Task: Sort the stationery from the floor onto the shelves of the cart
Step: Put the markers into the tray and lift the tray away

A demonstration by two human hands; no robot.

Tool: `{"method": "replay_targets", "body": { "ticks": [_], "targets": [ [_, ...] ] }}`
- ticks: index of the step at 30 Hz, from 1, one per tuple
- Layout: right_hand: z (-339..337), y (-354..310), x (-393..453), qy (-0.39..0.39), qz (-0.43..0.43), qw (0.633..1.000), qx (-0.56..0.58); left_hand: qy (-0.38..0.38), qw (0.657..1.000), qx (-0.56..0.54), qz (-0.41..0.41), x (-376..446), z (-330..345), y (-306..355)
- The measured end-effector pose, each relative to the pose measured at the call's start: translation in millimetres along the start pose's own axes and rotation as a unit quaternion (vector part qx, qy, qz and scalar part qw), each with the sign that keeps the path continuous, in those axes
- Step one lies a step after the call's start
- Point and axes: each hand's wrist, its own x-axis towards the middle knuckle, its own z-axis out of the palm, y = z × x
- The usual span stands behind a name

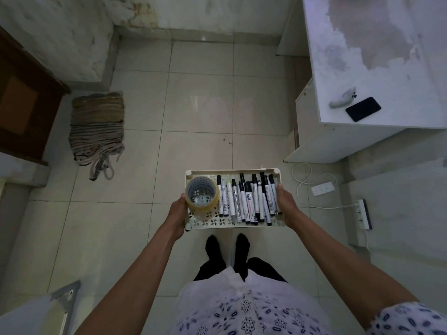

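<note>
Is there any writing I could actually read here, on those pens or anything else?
Markers in the cream tray: printed labels run along the barrels, too small and blurred to read.
Tape roll: no print visible.
Black phone on the white counter: blank dark screen.
Power strips: no legible marking.
Nothing here can be quoted.

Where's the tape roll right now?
In the head view, the tape roll stands at the left end of the tray, beside the markers, by the left hand.
</note>
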Motion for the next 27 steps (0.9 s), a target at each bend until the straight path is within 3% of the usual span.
{"method": "replay_targets", "body": {
  "ticks": [27],
  "targets": [
    [3.8, -94.2, 47.3, 0.034, -0.001, 0.999, 0.008, 0.032, 0.999, -0.006, 0.038, 30.7, 1.9, 110.9]
  ]
}}
